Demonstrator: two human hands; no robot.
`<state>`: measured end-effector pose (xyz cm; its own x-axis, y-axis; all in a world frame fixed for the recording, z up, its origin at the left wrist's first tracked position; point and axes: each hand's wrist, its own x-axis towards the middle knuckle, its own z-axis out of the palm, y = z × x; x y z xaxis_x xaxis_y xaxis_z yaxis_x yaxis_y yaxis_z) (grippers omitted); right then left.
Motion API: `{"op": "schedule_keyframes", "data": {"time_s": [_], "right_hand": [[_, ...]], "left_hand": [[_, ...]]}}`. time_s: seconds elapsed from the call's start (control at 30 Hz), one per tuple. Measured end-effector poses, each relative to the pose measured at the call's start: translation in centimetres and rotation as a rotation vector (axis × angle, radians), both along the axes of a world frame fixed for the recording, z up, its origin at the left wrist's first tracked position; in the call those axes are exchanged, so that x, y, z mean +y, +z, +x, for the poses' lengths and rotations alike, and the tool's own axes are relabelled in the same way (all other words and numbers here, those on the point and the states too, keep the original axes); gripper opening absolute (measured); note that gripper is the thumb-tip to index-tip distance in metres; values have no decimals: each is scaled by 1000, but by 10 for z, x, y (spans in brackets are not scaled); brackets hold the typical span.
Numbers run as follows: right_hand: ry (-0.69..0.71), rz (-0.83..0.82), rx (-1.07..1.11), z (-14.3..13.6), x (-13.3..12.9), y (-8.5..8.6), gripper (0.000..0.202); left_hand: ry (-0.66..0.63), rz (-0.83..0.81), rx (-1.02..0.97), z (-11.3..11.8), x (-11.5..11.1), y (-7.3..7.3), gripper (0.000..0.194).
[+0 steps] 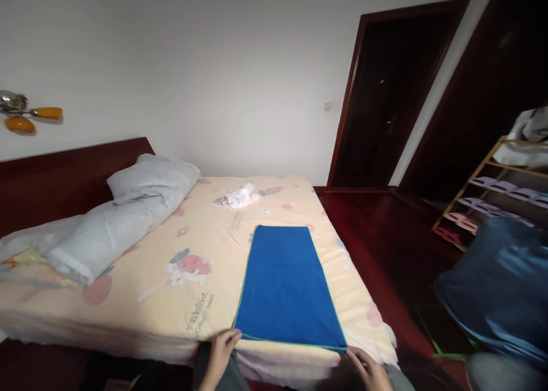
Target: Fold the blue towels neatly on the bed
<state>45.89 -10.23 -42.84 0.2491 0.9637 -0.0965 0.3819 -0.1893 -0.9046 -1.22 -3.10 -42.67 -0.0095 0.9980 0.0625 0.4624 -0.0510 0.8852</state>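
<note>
A blue towel [286,282] with a thin green edge lies spread flat on the bed, its near edge along the front of the mattress. My left hand [223,348] pinches the near left corner of the towel between thumb and fingers. At the near right corner, my right hand [366,365] grips the towel the same way. The near edge runs nearly straight between both hands. Beneath the towel is a cream bed sheet [171,299] printed with rabbits and carrots.
A grey quilt [124,225] is heaped by the dark headboard [77,177] on the left. A crumpled white bag or cloth [240,196] lies beyond the towel. To the right are a shoe rack [492,157], a dark blue draped object [496,282] and a door [394,100].
</note>
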Motion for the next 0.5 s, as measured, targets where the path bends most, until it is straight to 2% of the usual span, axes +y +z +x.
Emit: {"op": "schedule_keyframes", "data": {"time_s": [0.17, 0.3, 0.4, 0.5], "right_hand": [[-28, -5, 58, -2, -8, -11, 49], [-7, 19, 139, 3, -2, -10, 53], [8, 5, 167, 8, 6, -6, 52], [43, 0, 146, 7, 17, 3, 53]], "left_hand": [[-6, 23, -31, -1, -14, -10, 39], [-40, 7, -91, -6, -11, -7, 38], [-58, -35, -106, -9, -5, 0, 42], [-53, -80, -77, -8, 7, 5, 56]]}}
